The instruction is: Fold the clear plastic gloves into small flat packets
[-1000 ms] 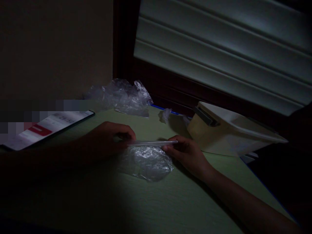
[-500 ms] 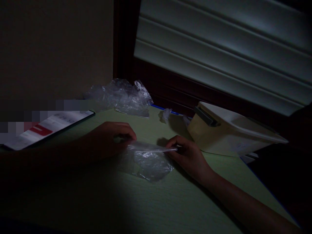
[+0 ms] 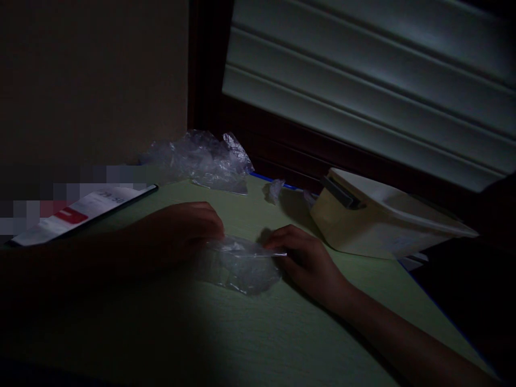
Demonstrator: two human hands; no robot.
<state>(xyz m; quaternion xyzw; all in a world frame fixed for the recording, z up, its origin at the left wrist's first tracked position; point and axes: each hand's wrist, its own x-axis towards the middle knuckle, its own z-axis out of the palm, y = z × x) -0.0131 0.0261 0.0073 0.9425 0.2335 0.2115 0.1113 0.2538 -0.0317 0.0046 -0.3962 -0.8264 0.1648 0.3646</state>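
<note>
A clear plastic bag (image 3: 245,269) lies low over the green tabletop, between my two hands. My left hand (image 3: 195,223) is closed at the bag's left upper corner, its fingertips partly hidden in shadow. On the other side, my right hand (image 3: 300,255) pinches the bag's right upper edge between thumb and fingers. The bag's upper edge runs between the hands as a pale fold, and its lower part sags crinkled towards me.
Crumpled clear plastic bags (image 3: 201,158) lie at the back of the table (image 3: 342,338). A small plastic scrap (image 3: 276,191) is near the blue edge. A cream plastic bin (image 3: 355,231) stands at right; a phone (image 3: 108,201) with a lit screen is at left.
My right hand has shifted slightly left, and the bag's upper edge has slackened and dropped a little. The left hand has rolled slightly, its finger gap now closed.
</note>
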